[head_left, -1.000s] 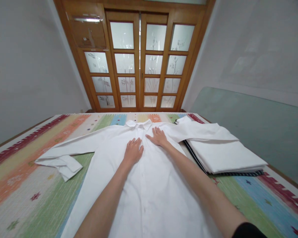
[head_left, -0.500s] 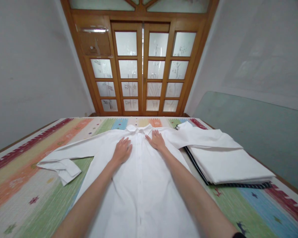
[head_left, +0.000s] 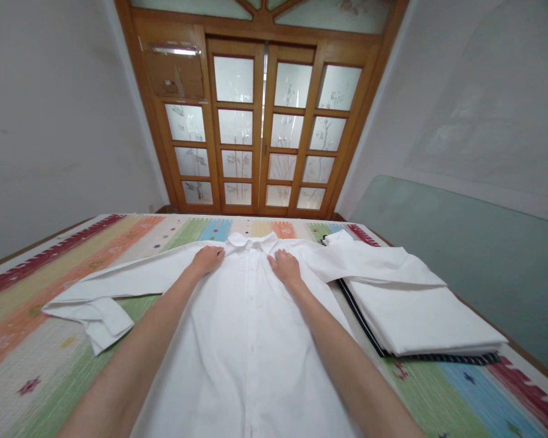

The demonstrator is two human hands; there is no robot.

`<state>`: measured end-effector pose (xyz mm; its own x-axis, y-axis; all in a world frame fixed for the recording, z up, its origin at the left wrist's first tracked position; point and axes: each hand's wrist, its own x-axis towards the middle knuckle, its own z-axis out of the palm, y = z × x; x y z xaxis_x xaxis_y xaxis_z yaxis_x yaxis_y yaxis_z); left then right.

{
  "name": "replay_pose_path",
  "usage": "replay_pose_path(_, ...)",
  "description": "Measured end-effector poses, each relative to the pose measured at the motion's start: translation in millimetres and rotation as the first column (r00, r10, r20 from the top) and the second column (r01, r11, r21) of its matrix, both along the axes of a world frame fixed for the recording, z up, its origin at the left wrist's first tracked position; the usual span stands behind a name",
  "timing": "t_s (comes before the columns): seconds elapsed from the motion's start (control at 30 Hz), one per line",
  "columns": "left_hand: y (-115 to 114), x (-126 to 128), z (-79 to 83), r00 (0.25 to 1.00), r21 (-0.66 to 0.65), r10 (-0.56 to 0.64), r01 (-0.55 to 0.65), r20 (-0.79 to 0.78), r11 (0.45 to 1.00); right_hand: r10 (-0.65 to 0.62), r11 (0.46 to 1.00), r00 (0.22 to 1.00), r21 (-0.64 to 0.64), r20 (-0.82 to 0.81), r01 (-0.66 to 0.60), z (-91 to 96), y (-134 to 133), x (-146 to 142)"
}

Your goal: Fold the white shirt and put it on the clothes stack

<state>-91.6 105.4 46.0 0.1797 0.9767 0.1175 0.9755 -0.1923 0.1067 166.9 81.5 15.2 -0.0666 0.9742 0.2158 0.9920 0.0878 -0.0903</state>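
- A white long-sleeved cloth shirt with a collar (head_left: 251, 340) lies spread, with its button front upward, on a surface with a multicoloured striped cover (head_left: 41, 365); its lower part goes out of the view.
- The bare left hand (head_left: 209, 260) is on the shirt at the shoulder, just beside the collar (head_left: 268, 244); its fingers are bent, but I cannot tell if they grasp the cloth.
- The bare right hand (head_left: 285, 266) rests on the other side of the front, just below the collar, with fingers slightly curved; whether it pinches the cloth, I cannot tell.
- Between the collar and the far edge of the surface, a narrow band of the cover is visible.
- The left sleeve (head_left: 119, 281) reaches toward the left edge, its cuff part folded back nearer; a wide part of the cover remains between this sleeve and that edge.
- The right sleeve (head_left: 379, 261) lies over a folded white fabric pile (head_left: 433, 319), with dark striped fabric (head_left: 466, 359) under it.
- This pile is near the right edge, so the room there is small.
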Motion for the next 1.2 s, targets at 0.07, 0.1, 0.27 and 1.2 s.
replay_pose_path(0.07, 1, 4, -5.0, 1.000, -0.020, 0.013, -0.014, -0.022, 1.000, 0.022, 1.000, 1.000, -0.016, -0.001, -0.022, -0.6, 2, 1)
replay_pose_path(0.1, 1, 5, -7.1, 0.999, -0.027, 0.022, -0.022, -0.031, 0.999, 0.037, 0.999, 0.999, -0.024, -0.003, -0.037, -1.1, 3, 1)
replay_pose_path(0.27, 9, 11, -11.4, 0.998, -0.055, 0.017, -0.020, -0.053, 0.998, 0.112, 0.991, 0.994, -0.070, -0.013, -0.112, -5.2, 10, 4)
replay_pose_path(1.2, 71, -10, -6.5, 0.985, 0.063, 0.168, -0.169, 0.034, 0.984, 0.158, 0.973, 0.984, -0.183, 0.076, -0.142, 1.6, 16, 4)
